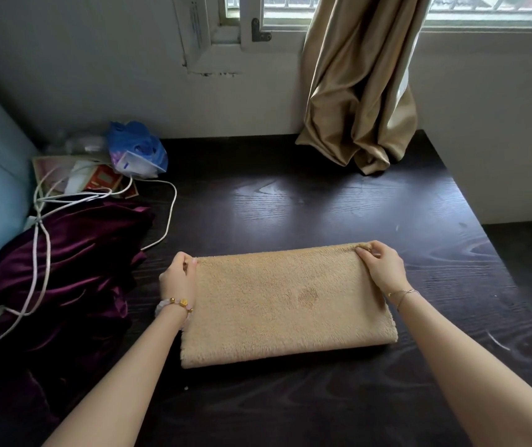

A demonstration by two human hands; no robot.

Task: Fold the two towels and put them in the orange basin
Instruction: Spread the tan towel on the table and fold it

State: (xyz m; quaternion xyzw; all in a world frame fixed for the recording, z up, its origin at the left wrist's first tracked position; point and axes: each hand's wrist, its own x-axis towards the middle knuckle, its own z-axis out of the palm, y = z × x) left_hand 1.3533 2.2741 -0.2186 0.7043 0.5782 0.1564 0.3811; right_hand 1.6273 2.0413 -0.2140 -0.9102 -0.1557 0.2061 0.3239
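Tan towel [285, 304] lies flat at lower centre, long axis left-right. Left hand [177, 275] and right hand [382, 266] each pinch an upper corner. Next fold probably crosses sideways. Basin not visible.

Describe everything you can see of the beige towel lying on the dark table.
The beige towel is fluffy, plush-looking cloth, folded into a flat rectangle with its long side across the view. A faint darker patch shows near its middle. It lies on the dark wooden table. The left hand holds its far left corner and the right hand pinches its far right corner.
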